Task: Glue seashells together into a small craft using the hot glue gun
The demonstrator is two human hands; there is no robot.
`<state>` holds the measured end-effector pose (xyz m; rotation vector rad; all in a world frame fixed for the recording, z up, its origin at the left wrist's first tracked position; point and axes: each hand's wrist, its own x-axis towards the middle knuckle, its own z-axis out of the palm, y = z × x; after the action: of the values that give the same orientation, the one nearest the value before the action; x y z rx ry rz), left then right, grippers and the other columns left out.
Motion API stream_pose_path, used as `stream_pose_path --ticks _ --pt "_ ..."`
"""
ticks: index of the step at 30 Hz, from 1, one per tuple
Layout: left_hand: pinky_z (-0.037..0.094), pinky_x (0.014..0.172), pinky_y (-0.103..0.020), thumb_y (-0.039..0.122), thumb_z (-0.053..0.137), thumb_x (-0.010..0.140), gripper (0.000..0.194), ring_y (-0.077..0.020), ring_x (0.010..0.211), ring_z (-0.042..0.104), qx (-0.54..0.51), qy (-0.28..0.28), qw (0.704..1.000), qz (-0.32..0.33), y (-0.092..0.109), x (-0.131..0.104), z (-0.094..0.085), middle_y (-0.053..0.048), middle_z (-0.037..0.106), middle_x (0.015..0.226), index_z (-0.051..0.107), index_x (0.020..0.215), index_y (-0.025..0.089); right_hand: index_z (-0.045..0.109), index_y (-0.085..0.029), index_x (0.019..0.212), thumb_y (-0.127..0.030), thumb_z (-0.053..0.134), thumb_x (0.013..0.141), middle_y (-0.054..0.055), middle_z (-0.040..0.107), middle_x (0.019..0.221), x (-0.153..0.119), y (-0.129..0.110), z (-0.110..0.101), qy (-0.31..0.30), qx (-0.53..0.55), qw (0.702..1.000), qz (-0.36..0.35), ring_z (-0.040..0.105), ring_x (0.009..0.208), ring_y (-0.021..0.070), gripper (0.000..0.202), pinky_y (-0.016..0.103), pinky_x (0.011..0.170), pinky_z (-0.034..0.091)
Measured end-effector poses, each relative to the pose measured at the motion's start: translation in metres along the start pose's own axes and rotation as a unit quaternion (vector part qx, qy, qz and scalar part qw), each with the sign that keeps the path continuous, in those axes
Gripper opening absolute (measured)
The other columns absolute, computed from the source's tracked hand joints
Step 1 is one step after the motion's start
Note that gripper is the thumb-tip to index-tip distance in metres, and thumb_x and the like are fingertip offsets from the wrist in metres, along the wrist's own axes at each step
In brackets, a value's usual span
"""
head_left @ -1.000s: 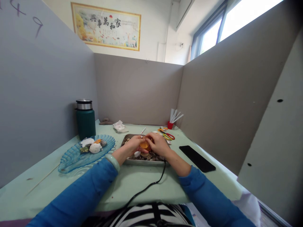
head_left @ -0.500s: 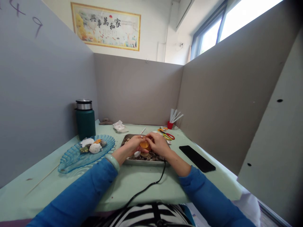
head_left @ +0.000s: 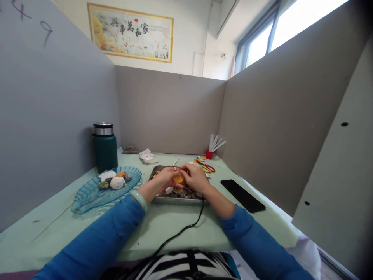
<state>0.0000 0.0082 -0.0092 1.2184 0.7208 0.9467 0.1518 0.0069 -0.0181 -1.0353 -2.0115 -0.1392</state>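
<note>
An orange shell-like piece [head_left: 178,178] is held between both hands, over the metal tray [head_left: 175,201]. My left hand [head_left: 166,178] has its fingers closed on the piece's left and lower side. From the right, my right hand [head_left: 194,177] pinches at the same piece, its fingertips meeting those of my left hand. Inside the tray lie small stones and shells [head_left: 186,193], partly hidden under the hands. To the left, a blue glass dish [head_left: 87,196] bears a white shell [head_left: 117,182] and several other shells.
A green bottle [head_left: 105,151] stands behind the dish. Scissors [head_left: 207,168], a red cup of white sticks [head_left: 209,154] and crumpled paper [head_left: 147,155] are behind the tray. A black strip [head_left: 243,195] lies right; a black cable [head_left: 180,232] crosses the front. Grey partitions surround the table.
Both hands stay in nearly the same place over the tray. The orange piece has shifted very slightly between the fingers.
</note>
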Motion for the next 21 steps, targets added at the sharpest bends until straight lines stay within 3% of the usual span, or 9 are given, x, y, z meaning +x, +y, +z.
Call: stream_pose_path --ticks 21 --pt "0.056 0.052 -0.03 0.015 0.053 0.08 0.01 -0.0171 0.063 0.062 0.01 -0.002 1.0 -0.002 -0.001 0.0002 -0.0016 -0.01 0.059 0.077 0.057 0.082 0.006 0.064 -0.02 0.085 -0.025 0.054 0.081 0.003 0.067 0.078 -0.0009 -0.0011 -0.0002 0.004 -0.012 1.0 0.019 0.058 0.074 0.0157 0.012 0.025 0.069 0.04"
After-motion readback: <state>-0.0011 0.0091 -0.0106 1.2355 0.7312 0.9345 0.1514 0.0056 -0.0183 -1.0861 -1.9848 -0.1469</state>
